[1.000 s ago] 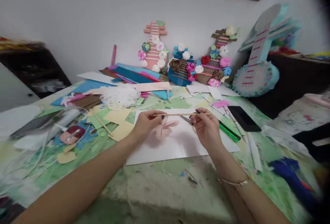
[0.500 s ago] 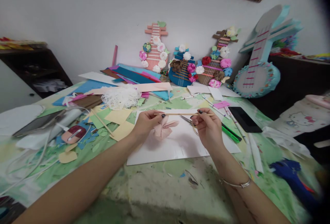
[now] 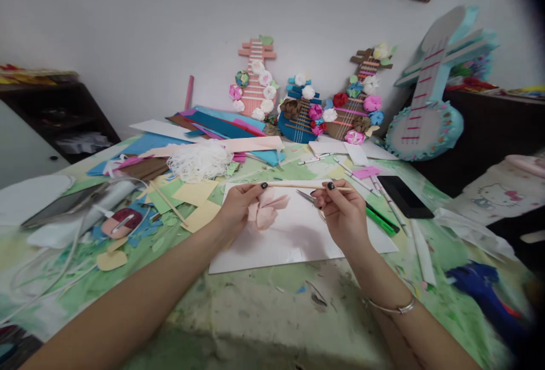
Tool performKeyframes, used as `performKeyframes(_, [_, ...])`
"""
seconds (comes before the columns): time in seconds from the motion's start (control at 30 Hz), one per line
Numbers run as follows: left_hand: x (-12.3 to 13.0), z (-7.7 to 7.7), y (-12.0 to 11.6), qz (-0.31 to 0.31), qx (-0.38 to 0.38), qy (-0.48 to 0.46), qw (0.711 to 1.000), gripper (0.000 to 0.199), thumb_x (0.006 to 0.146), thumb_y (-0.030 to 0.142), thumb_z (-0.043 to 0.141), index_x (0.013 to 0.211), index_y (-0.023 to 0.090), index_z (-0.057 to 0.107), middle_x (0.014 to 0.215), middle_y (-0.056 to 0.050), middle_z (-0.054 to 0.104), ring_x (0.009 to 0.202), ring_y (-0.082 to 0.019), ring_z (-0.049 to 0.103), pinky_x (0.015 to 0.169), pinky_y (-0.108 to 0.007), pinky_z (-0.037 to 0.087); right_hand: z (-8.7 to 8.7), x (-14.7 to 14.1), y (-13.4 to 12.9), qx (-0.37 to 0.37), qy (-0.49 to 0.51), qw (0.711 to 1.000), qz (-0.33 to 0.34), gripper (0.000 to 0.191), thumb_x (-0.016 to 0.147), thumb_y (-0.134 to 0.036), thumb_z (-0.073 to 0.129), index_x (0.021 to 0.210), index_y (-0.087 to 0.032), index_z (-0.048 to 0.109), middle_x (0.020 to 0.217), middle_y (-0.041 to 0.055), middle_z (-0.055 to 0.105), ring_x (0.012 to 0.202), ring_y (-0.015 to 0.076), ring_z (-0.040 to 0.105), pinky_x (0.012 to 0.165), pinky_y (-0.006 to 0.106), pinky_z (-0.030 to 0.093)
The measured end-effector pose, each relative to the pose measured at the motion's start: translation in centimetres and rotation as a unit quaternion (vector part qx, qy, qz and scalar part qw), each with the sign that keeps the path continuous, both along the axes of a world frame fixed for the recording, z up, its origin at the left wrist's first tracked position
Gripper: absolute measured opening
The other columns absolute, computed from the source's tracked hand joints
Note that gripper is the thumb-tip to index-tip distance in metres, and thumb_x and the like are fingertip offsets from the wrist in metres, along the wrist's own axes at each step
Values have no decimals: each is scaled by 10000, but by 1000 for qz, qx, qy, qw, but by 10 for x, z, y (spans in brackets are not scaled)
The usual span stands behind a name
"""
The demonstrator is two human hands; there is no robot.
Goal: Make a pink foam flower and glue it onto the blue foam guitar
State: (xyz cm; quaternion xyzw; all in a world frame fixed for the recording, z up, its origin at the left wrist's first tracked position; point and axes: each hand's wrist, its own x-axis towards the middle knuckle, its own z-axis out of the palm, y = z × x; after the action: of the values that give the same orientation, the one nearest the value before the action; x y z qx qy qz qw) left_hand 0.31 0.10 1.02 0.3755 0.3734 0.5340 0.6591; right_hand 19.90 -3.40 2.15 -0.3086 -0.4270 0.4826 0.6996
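The left hand (image 3: 239,206) pinches one end of a thin stick (image 3: 293,185), thumb slightly higher and farther left than before; the right hand (image 3: 346,211) pinches it near the other end, with scissors (image 3: 307,196) at its fingers. The pink paper flower (image 3: 264,215), above the white board (image 3: 289,245), has shifted left beside the left fingers; whether they grip it too, one cannot tell.
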Motion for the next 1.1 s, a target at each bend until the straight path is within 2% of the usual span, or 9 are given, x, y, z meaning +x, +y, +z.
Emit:
performKeyframes(0.27, [-2,0,-1,-16,-5,-22,1000,295,549,306,820,675,119,629,574,1,627,539,-155,624,458,-245,490,-3,4,1,19,-28,999,-5,109,732,-263,706,758,-183,637,672,40,686,539,108,529,546,259,414])
performKeyframes(0.47, [-3,1,-1,-25,2,-8,1000,276,569,311,807,622,127,608,544,4,614,484,-127,587,425,-218,436,0,8,1,22,-65,998,-15,126,680,-266,737,726,-182,655,658,46,685,525,111,512,524,264,407])
performKeyframes(0.67, [-5,-3,3,-6,22,11,1000,252,562,305,804,638,126,644,564,16,611,482,-98,553,448,-212,434,8,29,3,-8,-186,982,29,105,642,-212,706,734,-162,707,658,62,697,507,127,517,488,262,377])
performKeyframes(0.73, [-5,-6,5,-9,40,26,999,234,573,297,797,660,125,666,591,11,624,505,-96,558,472,-212,440,10,36,5,-35,-265,962,47,123,666,-241,687,755,-158,707,591,34,661,461,106,467,444,236,314])
performKeyframes(0.83, [-6,-11,7,-30,70,55,996,210,608,295,780,693,126,689,599,4,631,521,-101,563,494,-216,436,12,40,7,-79,-414,905,60,231,736,-346,625,780,-140,719,445,-17,522,408,81,363,415,220,218])
performKeyframes(0.9, [-6,-13,8,-37,82,67,994,204,618,299,775,696,127,695,587,-1,629,527,-113,570,506,-227,438,11,40,9,-84,-485,869,52,287,759,-377,578,750,-130,724,423,-24,470,413,82,348,420,223,217])
performKeyframes(1.0, [-7,-15,9,-38,84,68,993,210,610,300,778,706,127,706,603,-15,646,542,-131,584,524,-248,452,8,39,10,-68,-534,842,31,282,765,-348,537,720,-137,718,486,6,541,452,97,393,438,229,257])
performKeyframes(1.1, [-7,-16,10,-38,81,61,994,207,602,292,783,711,128,718,629,-25,667,544,-126,581,524,-242,453,6,38,11,-61,-554,830,13,272,763,-336,532,697,-144,713,530,25,597,453,97,388,437,231,252])
